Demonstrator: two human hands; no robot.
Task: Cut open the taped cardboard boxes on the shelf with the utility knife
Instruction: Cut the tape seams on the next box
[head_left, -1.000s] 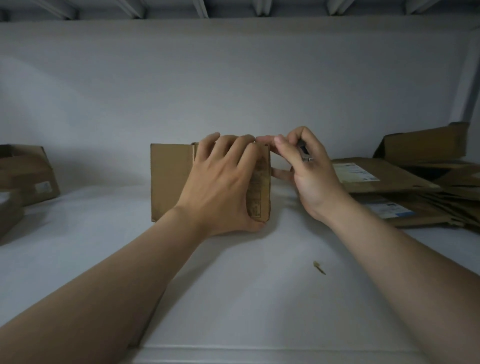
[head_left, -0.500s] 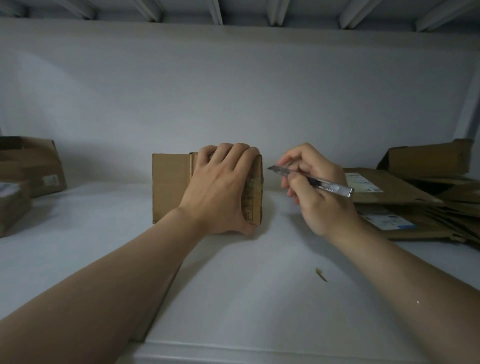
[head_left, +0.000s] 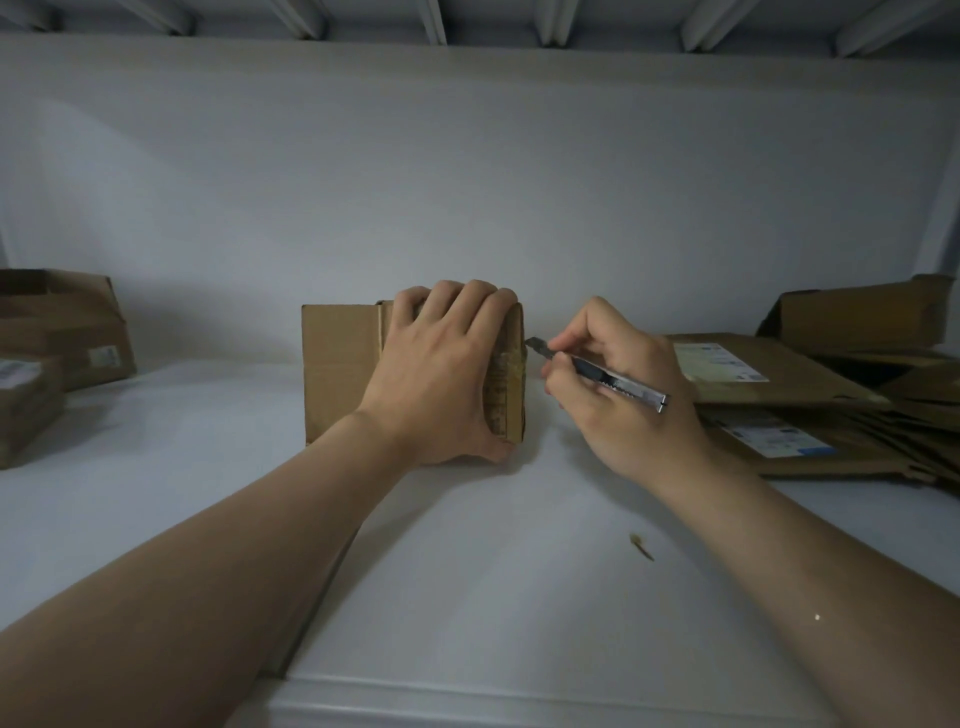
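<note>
Head view:
- Left hand (head_left: 441, 374) grips box (head_left: 340, 374): fingers curled over top edge, thumb at lower right corner, palm on front face.
- Right hand (head_left: 623, 400) pinches knife (head_left: 602, 375) pen-style, fingers curled round handle.
- Box upright on shelf (head_left: 467, 571), under left hand, just left of right hand.
- Blade tip points left at box's taped right edge; contact unclear.
- Both forearms reach forward from lower corners.
- Flattened boxes (head_left: 779, 374) behind right hand.

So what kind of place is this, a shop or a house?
Likely a storeroom or packing room. It's a white shelf with labelled boxes on the left, flattened boxes piled on the right, and the right hand holds a knife at another box.
</note>
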